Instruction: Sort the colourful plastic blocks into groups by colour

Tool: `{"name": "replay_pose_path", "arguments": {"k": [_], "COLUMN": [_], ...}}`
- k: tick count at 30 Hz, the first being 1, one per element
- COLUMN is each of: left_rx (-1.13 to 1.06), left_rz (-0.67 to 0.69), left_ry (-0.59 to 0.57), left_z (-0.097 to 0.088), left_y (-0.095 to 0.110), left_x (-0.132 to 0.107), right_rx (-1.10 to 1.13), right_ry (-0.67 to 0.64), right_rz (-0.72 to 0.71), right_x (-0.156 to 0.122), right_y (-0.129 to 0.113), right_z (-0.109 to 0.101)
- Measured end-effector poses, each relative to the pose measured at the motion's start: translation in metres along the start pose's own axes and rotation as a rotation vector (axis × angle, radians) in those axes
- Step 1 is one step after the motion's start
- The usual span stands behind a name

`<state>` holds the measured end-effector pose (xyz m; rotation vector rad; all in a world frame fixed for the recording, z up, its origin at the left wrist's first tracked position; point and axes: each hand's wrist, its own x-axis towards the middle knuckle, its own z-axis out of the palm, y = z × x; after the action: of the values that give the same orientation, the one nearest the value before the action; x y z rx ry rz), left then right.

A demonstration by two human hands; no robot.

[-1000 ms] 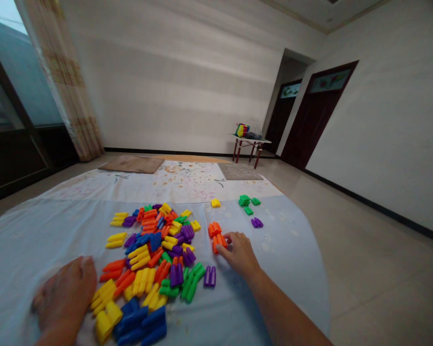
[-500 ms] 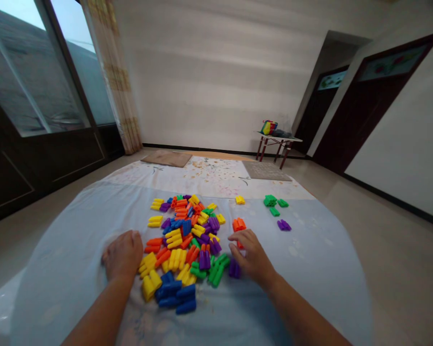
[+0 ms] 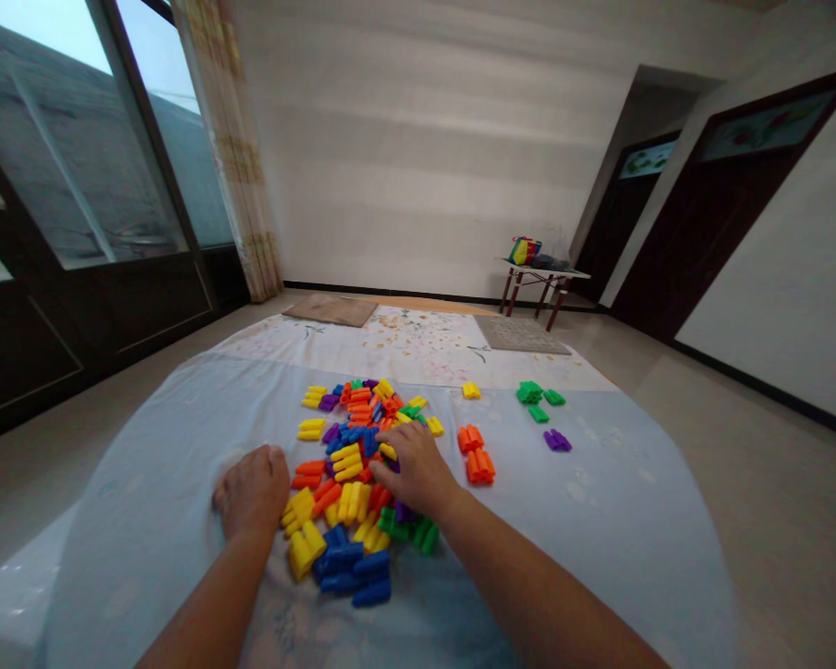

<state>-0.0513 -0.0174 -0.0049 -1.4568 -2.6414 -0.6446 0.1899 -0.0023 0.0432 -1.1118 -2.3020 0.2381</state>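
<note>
A heap of plastic blocks in yellow, orange, blue, purple and green lies on a pale blue sheet. My right hand rests on top of the heap's middle, fingers bent down among the blocks; what they grip is hidden. My left hand lies on the sheet at the heap's left edge, fingers curled under. Right of the heap sit two orange blocks side by side.
Small sorted groups lie farther right: a yellow block, green blocks, a purple block. Beyond the sheet are a flowered cloth, two mats, a small table with a bag, dark doors at right, windows and a curtain at left.
My right hand left the orange blocks and moved left onto the heap. My left hand came in towards the heap's left edge. The view has swung to the left.
</note>
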Motion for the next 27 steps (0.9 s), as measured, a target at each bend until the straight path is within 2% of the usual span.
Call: {"name": "replay_pose_path", "arguments": {"k": [4, 7, 10, 13, 16, 19, 23, 27], "left_rx": [0.005, 0.000, -0.008, -0.018, -0.019, 0.024, 0.069, 0.091], "left_rz": [0.007, 0.005, 0.000, 0.011, 0.017, 0.013, 0.006, 0.027], "left_ry": [-0.006, -0.011, -0.017, -0.034, -0.054, -0.070, -0.065, -0.065], "left_z": [0.001, 0.000, -0.002, -0.004, -0.003, 0.001, 0.006, 0.008], "left_y": [-0.002, -0.001, 0.001, 0.001, -0.001, -0.003, -0.005, -0.007], "left_x": [0.000, 0.000, 0.000, 0.000, 0.003, 0.007, 0.011, 0.015], "right_rx": [0.040, 0.039, 0.108, 0.208, 0.245, 0.187, 0.058, -0.018], "right_ry": [-0.203, -0.254, -0.162, -0.038, -0.009, 0.008, 0.064, 0.044], "right_rz": [-0.181, -0.182, -0.100, 0.007, 0.100, 0.197, 0.354, 0.461], "right_x": [-0.008, -0.011, -0.015, -0.029, -0.054, -0.082, -0.108, -0.121], "right_y": [-0.016, -0.021, -0.020, -0.013, 0.002, 0.026, 0.057, 0.071], "right_z": [0.014, 0.018, 0.007, -0.017, -0.042, -0.059, -0.069, -0.068]}}
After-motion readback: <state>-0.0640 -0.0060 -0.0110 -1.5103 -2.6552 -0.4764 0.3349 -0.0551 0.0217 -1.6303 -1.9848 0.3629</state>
